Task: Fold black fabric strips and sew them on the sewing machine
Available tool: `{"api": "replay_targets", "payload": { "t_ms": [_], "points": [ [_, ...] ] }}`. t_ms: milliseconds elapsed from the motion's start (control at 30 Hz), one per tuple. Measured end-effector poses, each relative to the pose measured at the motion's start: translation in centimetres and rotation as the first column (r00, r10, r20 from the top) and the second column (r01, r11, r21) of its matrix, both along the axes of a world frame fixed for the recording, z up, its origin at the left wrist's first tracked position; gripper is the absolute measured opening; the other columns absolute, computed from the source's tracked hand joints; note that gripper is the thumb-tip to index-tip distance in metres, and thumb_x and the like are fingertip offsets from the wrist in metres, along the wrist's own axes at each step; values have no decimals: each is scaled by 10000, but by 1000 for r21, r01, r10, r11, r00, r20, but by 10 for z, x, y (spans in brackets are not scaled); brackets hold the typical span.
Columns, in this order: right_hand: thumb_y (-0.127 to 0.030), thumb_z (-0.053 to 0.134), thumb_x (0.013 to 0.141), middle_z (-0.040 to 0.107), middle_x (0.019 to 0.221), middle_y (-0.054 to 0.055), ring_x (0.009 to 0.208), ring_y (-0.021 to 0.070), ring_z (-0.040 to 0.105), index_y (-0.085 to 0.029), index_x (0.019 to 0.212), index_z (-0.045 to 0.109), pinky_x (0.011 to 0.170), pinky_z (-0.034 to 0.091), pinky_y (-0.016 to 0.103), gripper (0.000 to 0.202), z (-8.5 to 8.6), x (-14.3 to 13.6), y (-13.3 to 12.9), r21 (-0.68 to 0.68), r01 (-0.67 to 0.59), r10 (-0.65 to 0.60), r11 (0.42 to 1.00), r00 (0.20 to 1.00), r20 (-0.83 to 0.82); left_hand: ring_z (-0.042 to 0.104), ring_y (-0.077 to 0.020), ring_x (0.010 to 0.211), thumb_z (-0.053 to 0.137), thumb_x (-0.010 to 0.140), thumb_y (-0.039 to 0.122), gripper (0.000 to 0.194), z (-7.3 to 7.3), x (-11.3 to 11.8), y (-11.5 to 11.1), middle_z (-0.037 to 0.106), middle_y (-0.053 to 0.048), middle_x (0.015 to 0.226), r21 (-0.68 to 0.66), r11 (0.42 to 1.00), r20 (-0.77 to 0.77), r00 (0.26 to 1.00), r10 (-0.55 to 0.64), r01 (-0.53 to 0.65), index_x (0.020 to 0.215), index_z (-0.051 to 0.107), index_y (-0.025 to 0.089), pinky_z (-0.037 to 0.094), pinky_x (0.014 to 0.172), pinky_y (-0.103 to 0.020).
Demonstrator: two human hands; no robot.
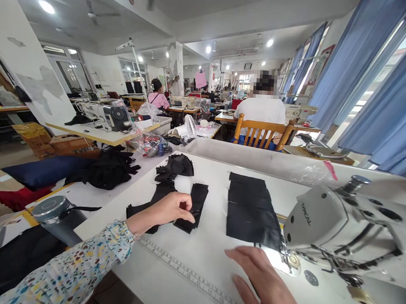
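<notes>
A narrow stack of black cloth pieces [200, 197] lies on the white sewing table, and my left hand [174, 209] is over it with thumb and fingertips pinched at its edge. More black pieces [162, 191] lie under and behind that hand, with a crumpled black bundle [176, 165] farther back. My right hand [262, 284] is held over the table near the front, thumb and fingers apart, holding nothing. Beyond it, overlapping black panels [249, 210] reach to the needle area of the white sewing machine [336, 220].
A ruler strip [192, 275] runs along the table's front. At left stand a grey lidded cup [56, 216] and a dark cloth heap [107, 169]. A bag of small items [150, 144] is behind. A person in white [262, 110] sits ahead on a wooden chair.
</notes>
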State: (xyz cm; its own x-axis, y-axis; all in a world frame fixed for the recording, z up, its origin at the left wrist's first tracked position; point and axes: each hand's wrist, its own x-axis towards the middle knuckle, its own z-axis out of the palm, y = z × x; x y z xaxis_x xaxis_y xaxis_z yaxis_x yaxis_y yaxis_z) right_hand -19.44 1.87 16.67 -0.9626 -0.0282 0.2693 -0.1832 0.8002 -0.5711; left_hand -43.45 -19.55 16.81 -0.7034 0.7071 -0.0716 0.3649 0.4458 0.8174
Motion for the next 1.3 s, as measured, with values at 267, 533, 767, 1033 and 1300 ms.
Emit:
{"api": "replay_targets", "payload": {
  "t_ms": [267, 533, 767, 1033, 1300],
  "points": [
    [-120, 496, 937, 642, 1265, 96, 1213, 268, 566, -203, 1287, 662, 1106, 468, 473, 397, -2, -84, -43, 83, -106, 102, 991, 993, 52, 460, -104, 563, 857, 587, 311, 304, -2, 10, 8, 569, 57, 590, 7, 998, 80, 995, -55, 55, 641, 595, 167, 304, 518, -227],
    [-144, 441, 967, 616, 1386, 96, 1309, 278, 515, -214, 1385, 623, 1138, 418, 510, 461, -26, -89, -48, 187, -127, 126, 974, 992, 19, 592, -148, 643, 788, 685, 437, 370, 39, -64, -2, 564, 15, 655, 411, 842, 71, 933, 354, -351, 685, 533, 168, 497, 631, -279],
    [-174, 410, 995, 595, 1413, 132, 1341, 312, 518, -196, 1407, 606, 1149, 406, 587, 457, -19, -91, -51, 204, -145, 135, 968, 989, 61, 649, -160, 783, 716, 789, 215, 191, 143, -84, -6, 660, -18, 875, 681, 609, -68, 793, 605, -406, 928, 593, 167, 540, 679, -270],
    [-356, 549, 992, 636, 1283, 56, 1133, 213, 648, -308, 1213, 617, 926, 591, 336, 237, 18, -7, -18, -231, 56, -48, 971, 998, 41, 631, -151, 769, 666, 852, 140, 322, 74, 95, 6, 673, 23, 870, 47, 974, -180, 961, -208, 220, 1150, 687, 259, 476, 667, -238],
    [-395, 611, 961, 701, 1119, 40, 1113, 234, 658, -275, 1155, 661, 988, 548, 373, 233, 14, 68, -31, -723, 212, -132, 657, 977, 166, 669, -172, 869, 633, 882, 124, 487, 46, 175, 32, 694, -7, 1028, 45, 938, -135, 932, -336, 344, 1322, 576, 326, 522, 722, -240]
  ]
}}
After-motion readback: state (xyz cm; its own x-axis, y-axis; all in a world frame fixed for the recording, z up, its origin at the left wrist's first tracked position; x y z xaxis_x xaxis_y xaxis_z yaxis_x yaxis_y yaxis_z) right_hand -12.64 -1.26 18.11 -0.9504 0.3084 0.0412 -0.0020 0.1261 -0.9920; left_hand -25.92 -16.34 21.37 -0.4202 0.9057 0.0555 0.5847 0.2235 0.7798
